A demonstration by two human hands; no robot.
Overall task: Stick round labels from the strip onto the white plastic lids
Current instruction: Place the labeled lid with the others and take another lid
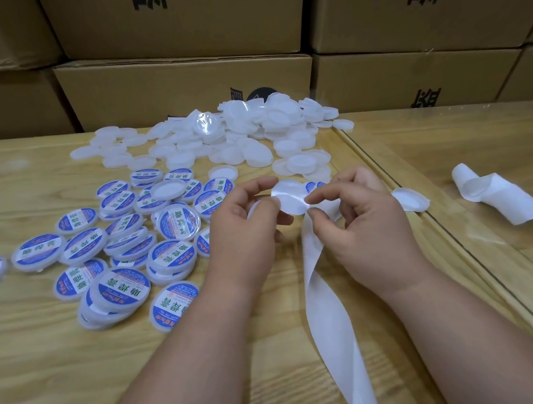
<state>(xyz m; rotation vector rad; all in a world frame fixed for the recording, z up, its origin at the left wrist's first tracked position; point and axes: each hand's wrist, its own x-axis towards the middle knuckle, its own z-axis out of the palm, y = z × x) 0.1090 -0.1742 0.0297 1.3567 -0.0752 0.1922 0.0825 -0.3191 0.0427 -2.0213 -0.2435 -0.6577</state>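
Note:
My left hand (247, 215) holds a white plastic lid (254, 206), mostly hidden under its fingers, and its thumb and forefinger touch a round label (290, 197) seen from its white back. My right hand (351, 208) pinches the label's right edge where it leaves the white backing strip (326, 308), which hangs down toward me. A pile of bare white lids (232, 138) lies at the back of the wooden table (43, 359). Labelled lids (121, 262) with blue and white stickers lie at the left.
Brown cardboard boxes (184, 87) are stacked behind the table. A used curl of backing strip (498, 195) lies at the right beyond a seam in the table. One bare lid (411, 199) rests by that seam, near my right hand.

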